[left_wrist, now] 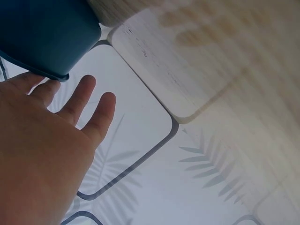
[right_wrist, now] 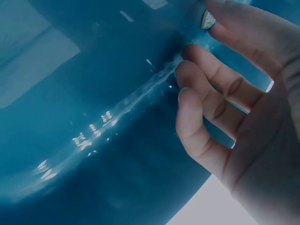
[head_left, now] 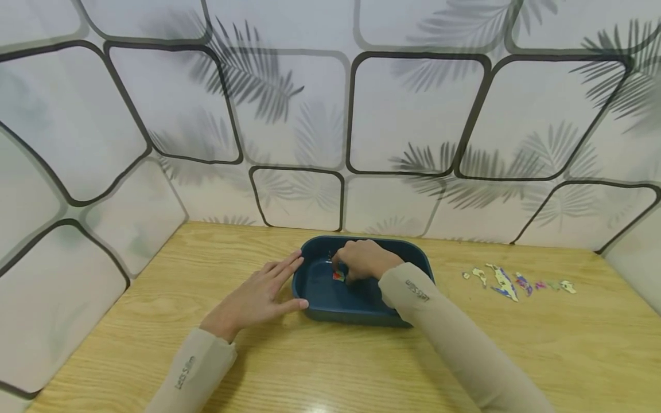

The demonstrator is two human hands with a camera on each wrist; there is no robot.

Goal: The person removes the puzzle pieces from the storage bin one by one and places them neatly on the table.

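Note:
A dark blue plastic basin (head_left: 330,298) stands on the wooden table. My right hand (head_left: 364,259) reaches down into it. Between thumb and index finger it pinches a small, flat, multicoloured piece (right_wrist: 207,19), its other fingers loosely bent near the basin's wall. Seen from the head, the same piece (head_left: 338,276) shows red and green over the basin floor. My left hand (head_left: 258,295) lies at the basin's left side with fingers extended, the fingertips right at the rim. In the left wrist view, fingers (left_wrist: 40,91) of this hand meet the basin's edge (left_wrist: 61,77).
To the right of the basin, several thin, irregular scraps (head_left: 503,284) in cream, blue and pink lie in a row on the table (head_left: 516,355). Behind and at both sides rises a white covering (head_left: 299,132) with dark outlines and leaf prints.

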